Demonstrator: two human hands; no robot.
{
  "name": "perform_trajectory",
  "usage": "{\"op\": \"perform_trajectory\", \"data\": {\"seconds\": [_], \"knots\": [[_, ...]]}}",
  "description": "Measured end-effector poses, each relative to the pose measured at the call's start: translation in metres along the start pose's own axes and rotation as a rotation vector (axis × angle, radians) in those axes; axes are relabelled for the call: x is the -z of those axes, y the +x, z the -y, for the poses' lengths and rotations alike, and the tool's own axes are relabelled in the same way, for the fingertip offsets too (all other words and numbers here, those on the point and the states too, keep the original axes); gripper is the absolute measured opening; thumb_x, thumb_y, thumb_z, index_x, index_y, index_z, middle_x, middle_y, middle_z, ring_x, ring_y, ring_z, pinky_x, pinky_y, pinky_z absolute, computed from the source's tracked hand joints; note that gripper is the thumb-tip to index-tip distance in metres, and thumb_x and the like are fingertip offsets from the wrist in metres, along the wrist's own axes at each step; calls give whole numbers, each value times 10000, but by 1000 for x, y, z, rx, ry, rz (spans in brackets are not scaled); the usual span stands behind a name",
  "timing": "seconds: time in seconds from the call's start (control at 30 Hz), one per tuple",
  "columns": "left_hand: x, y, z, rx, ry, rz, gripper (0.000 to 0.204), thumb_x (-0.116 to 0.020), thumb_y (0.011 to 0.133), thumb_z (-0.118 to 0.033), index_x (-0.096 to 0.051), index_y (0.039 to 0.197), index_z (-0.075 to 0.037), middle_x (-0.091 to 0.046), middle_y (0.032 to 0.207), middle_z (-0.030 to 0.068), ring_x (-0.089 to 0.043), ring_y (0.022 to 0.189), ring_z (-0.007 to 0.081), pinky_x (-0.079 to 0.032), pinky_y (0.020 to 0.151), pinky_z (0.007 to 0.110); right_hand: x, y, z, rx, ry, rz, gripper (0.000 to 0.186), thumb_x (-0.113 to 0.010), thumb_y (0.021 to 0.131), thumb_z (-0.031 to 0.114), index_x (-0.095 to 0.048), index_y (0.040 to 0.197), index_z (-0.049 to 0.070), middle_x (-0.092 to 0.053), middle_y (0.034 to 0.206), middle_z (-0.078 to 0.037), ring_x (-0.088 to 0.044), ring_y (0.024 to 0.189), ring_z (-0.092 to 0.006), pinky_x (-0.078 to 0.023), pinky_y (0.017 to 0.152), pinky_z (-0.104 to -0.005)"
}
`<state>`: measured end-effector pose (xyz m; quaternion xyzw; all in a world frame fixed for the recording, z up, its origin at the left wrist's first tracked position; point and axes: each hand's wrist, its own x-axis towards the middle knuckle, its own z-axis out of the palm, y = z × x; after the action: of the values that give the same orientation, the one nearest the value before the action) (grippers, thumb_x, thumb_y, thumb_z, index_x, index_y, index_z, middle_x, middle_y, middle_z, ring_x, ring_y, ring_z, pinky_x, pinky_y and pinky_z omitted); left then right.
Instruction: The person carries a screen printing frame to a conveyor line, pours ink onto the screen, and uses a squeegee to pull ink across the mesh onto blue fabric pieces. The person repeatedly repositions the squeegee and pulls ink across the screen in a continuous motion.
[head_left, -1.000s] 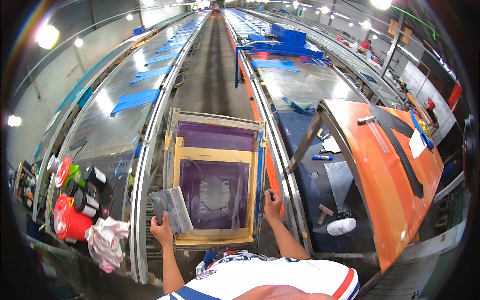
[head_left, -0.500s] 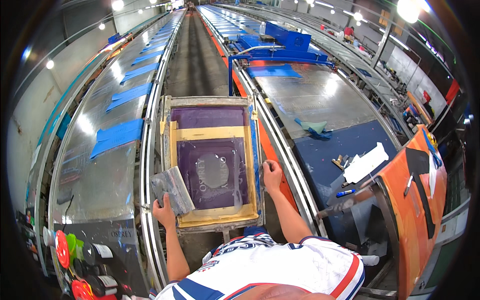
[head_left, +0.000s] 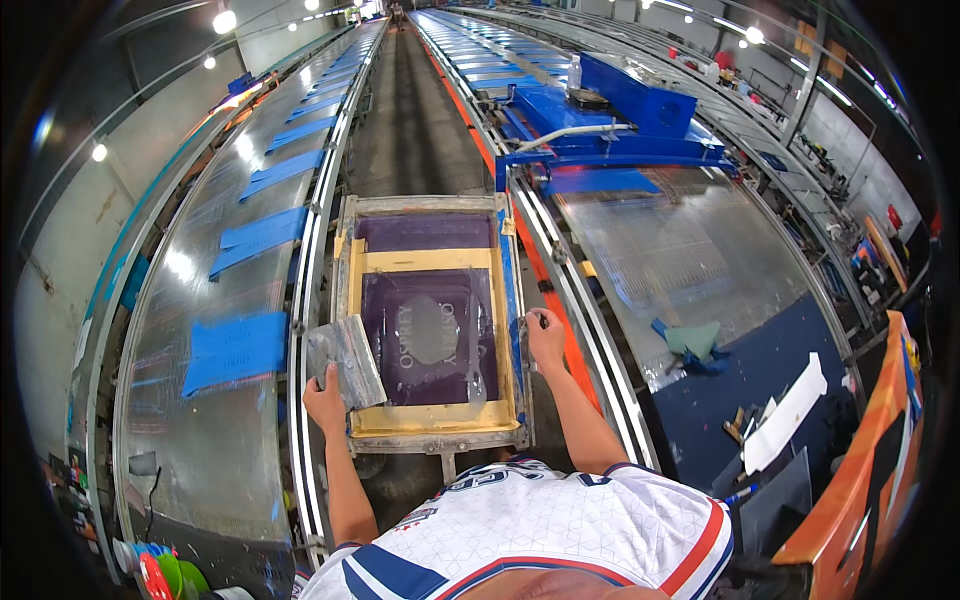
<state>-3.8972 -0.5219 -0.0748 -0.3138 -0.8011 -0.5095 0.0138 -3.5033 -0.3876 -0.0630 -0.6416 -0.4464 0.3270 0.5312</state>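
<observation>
Between two long tables I have a screen printing frame (head_left: 425,440), with purple mesh (head_left: 425,232) bordered by yellow tape. A clear wet patch (head_left: 435,335) covers the middle of the mesh, over pale lettering. My left hand (head_left: 325,402) is closed on a wide grey, smeared squeegee (head_left: 355,360), which lies tilted over the frame's left edge. My right hand (head_left: 545,338) is at the frame's right side, fingers curled around a small dark part. What that part is, and whether it belongs to the frame, I cannot make out.
Blue fabric pieces (head_left: 235,352) lie in a row on the left table. A blue machine (head_left: 630,110) spans the right table. Nearer are a green cloth (head_left: 693,342), a white sheet (head_left: 788,415) and an orange panel (head_left: 850,460). Metal rails (head_left: 590,330) flank the aisle.
I have moved forward along the aisle with the frame. The blue machine appears closer, while the cloth, white sheet and bottles have slid back toward me. Both hands keep their places at the frame.
</observation>
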Motion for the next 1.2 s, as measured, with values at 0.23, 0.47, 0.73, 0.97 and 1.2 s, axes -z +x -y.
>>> {"op": "perform_trajectory", "data": {"seconds": [0.23, 0.47, 0.73, 0.97, 1.2], "knots": [[-73, 76, -1, 36, -18, 90, 652, -747, 835, -518, -661, 937, 119, -685, 846, 228, -632, 789, 335, -478, 754, 440, -44, 67, 29, -2, -62, -2, 250, -700, 885, 209, -712, 1040, 13, -628, 758, -38, -564, 701, -136, -449, 657, -306], [-129, 194, -90, -68, 25, 330, 656, -730, 822, -569, -624, 790, 77, -623, 712, 195, -558, 666, 302, -443, 672, 451, -89, 128, 22, -213, 148, 18, 324, -694, 892, 196, -642, 1173, 44, -556, 698, -13, -484, 517, -106, -374, 457, -294], [-177, 295, -156, -200, 152, 457, 675, -698, 807, -633, -694, 846, 42, -662, 743, 190, -622, 698, 327, -470, 691, 449, -127, 139, 57, -402, 398, -24, 286, -684, 901, 201, -602, 1141, 69, -495, 672, 21, -419, 482, -72, -281, 394, -257], [-170, 306, -129, -183, 122, 419, 697, -730, 774, -636, -667, 814, 57, -653, 738, 219, -615, 696, 348, -470, 689, 464, -150, 148, 55, -353, 304, 3, 304, -666, 906, 199, -614, 1163, 44, -490, 646, 23, -429, 472, -67, -309, 388, -257], [-162, 283, -58, 25, 125, 303, 774, -745, 769, -645, -675, 994, 92, -694, 855, 211, -666, 811, 335, -498, 758, 440, -157, 154, 90, -391, 337, 132, 245, -671, 926, 200, -617, 1116, 56, -471, 632, 40, -377, 452, -51, -255, 389, -259]]}}
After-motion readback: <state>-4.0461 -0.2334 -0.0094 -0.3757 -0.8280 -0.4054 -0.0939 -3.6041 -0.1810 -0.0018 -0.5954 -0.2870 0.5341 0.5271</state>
